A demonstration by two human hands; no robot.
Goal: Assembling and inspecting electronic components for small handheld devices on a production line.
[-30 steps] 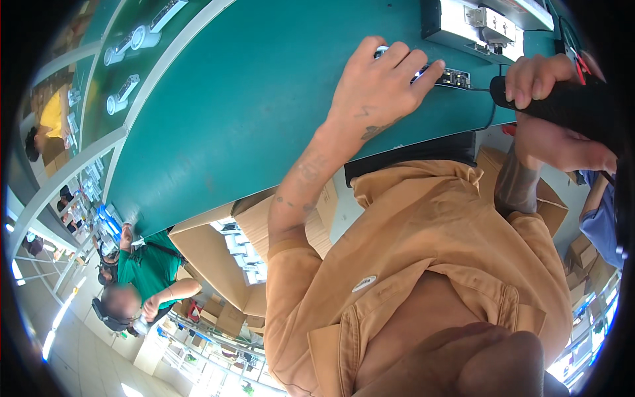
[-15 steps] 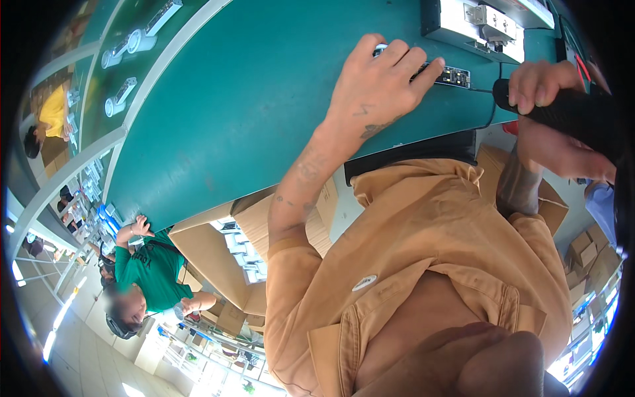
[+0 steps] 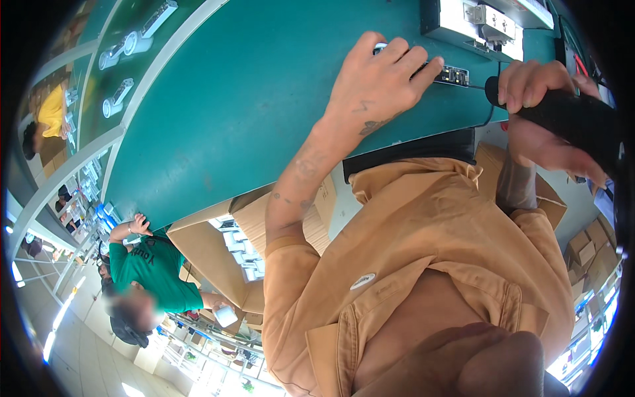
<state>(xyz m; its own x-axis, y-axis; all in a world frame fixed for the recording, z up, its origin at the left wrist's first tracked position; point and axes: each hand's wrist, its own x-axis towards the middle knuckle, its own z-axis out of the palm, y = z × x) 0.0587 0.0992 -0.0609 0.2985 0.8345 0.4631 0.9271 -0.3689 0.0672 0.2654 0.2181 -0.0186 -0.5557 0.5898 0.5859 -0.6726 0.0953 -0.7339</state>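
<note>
The left hand [image 3: 380, 83] lies palm down on the green bench top [image 3: 251, 106], fingers spread and pressing a small dark circuit module [image 3: 453, 75] and a pale part half hidden under the fingertips. The right hand [image 3: 539, 86] is clenched around a black handheld tool [image 3: 562, 119] (probably a powered driver; its tip is not visible), held just beside the module at the bench's near edge.

For good work, keep the left fingers flat and steady so the module cannot shift, and bring the tool in square to the part rather than at a slant.

Beyond the module stands a grey fixture box [image 3: 476, 23] with white fittings. Below the bench edge, open brown cardboard cartons [image 3: 218, 258] hold rows of small white packages. More brown cartons [image 3: 592, 255] are stacked at the right. A white oval label [image 3: 362, 281] sits on the tan shirt [image 3: 430, 251]. A person in a green shirt [image 3: 155, 271] works farther off.
</note>
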